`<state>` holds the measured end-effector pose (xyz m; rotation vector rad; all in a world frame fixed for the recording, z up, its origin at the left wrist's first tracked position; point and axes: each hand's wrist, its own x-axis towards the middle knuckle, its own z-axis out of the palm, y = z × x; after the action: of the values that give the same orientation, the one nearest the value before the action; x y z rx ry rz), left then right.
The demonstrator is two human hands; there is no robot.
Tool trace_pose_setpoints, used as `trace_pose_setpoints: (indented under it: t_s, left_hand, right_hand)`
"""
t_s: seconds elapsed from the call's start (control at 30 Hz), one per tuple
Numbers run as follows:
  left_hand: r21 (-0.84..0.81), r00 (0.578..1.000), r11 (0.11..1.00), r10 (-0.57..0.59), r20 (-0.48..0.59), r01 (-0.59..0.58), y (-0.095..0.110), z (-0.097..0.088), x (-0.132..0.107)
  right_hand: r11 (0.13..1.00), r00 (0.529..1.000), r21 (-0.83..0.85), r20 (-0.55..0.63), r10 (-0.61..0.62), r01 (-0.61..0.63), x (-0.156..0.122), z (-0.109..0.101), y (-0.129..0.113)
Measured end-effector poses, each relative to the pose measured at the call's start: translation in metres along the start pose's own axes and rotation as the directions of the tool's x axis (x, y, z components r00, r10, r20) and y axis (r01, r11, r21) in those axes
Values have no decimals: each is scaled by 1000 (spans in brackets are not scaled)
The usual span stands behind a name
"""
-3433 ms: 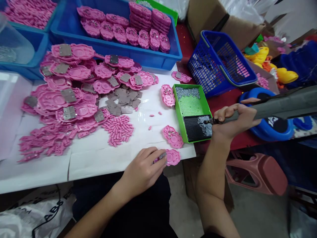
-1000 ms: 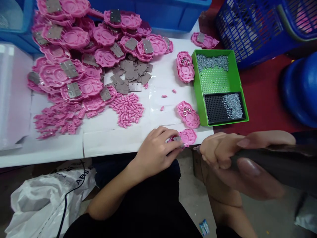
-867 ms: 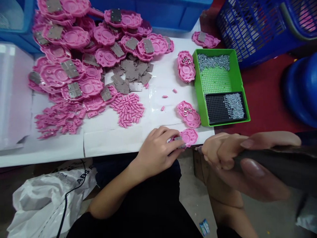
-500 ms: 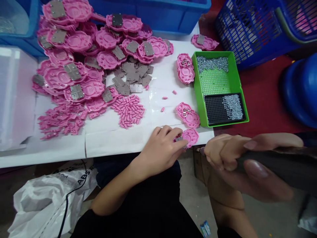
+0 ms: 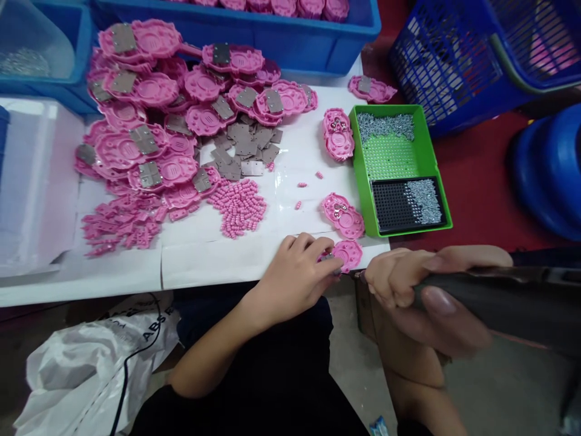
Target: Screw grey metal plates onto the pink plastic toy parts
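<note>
A heap of pink shells [image 5: 149,121] and a mound of pink beads [image 5: 238,206] lie on the white worktop [image 5: 204,260]. At its front edge the left hand [image 5: 295,278] pinches a small pink part [image 5: 348,253] with its fingertips. Just right, the right hand [image 5: 417,297] is clenched around a dark power screwdriver [image 5: 499,303], tip near the part, below the green screw tray [image 5: 399,163].

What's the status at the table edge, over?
Left hand pins small pink plastic shell at table edge. Right hand grips dark powered screwdriver, tip beside shell. Nothing between them.
</note>
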<state>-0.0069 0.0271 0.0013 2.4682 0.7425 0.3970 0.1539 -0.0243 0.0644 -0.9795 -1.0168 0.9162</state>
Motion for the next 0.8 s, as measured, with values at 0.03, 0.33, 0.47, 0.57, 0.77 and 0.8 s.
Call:
trace_pose_setpoints:
  t_s: [0.03,0.33,0.47,0.57,0.77,0.8]
  left_hand:
    - [1,1000,1000,0,0,0,0,0,0]
    - [18,999,1000,14,-31,-14,-2,3,-1]
    - [41,996,996,75,-37,-74,-6,5,-3]
    - [74,994,993,96,-50,-93,-8,7,-4]
    - [78,990,992,105,-98,-97,-10,8,-3]
    - [74,990,993,104,-98,-97,-10,8,-2]
  right_hand:
    - [1000,1000,5,5,-14,14,1,0,1]
    - [996,994,-61,83,-67,72,3,-1,3]
    - [992,989,-53,99,-106,111,2,-4,9]
    - [990,982,-50,147,-120,129,3,-4,10]
    - [993,991,-82,115,-70,79,0,-6,8]
    - [996,994,-90,105,2,7,-1,-7,8]
